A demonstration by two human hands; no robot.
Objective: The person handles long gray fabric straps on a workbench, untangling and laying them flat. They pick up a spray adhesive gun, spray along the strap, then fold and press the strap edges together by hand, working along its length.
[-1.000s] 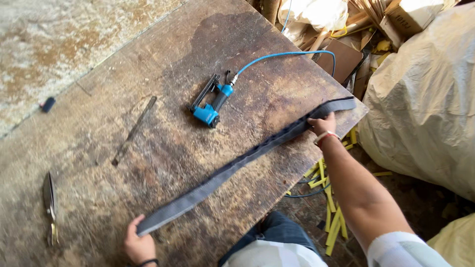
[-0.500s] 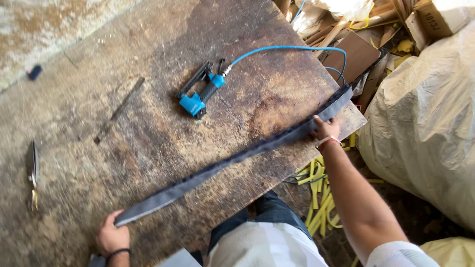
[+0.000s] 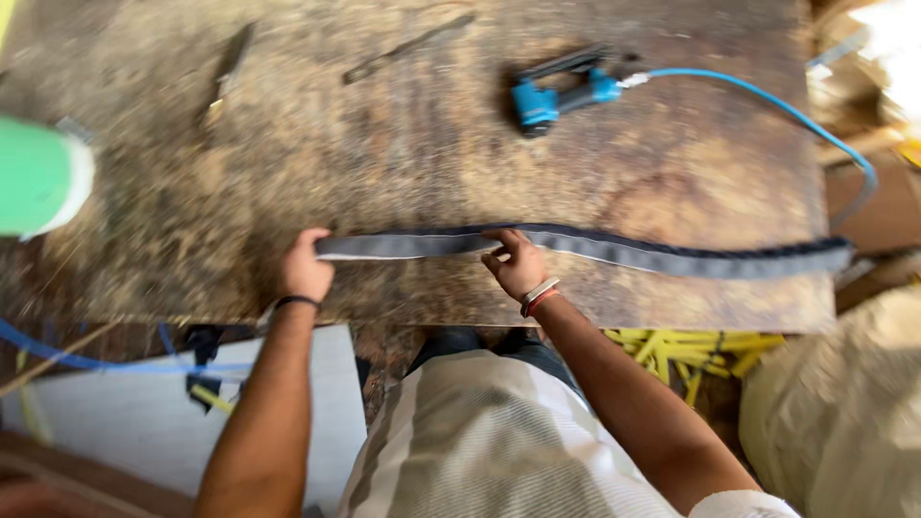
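A long dark grey strip (image 3: 614, 249) lies along the near part of a worn wooden table (image 3: 384, 173). My left hand (image 3: 305, 269) grips the strip's left end. My right hand (image 3: 516, 264) presses on the strip near its middle, fingers curled over it. The strip's right part runs on to the table's right edge and lies loose. A blue air stapler (image 3: 561, 91) with a blue hose (image 3: 787, 110) rests on the table's far side, well beyond both hands.
A thin metal bar (image 3: 408, 46) and a dark hand tool (image 3: 228, 72) lie at the table's far side. A green roll (image 3: 38, 177) sits at the left edge. Yellow straps (image 3: 681, 355) and a large pale sack (image 3: 844, 412) are at the lower right.
The view has swung so the strip now runs level. My right hand has slid from the strip's right end to its middle. My left hand still holds the left end.
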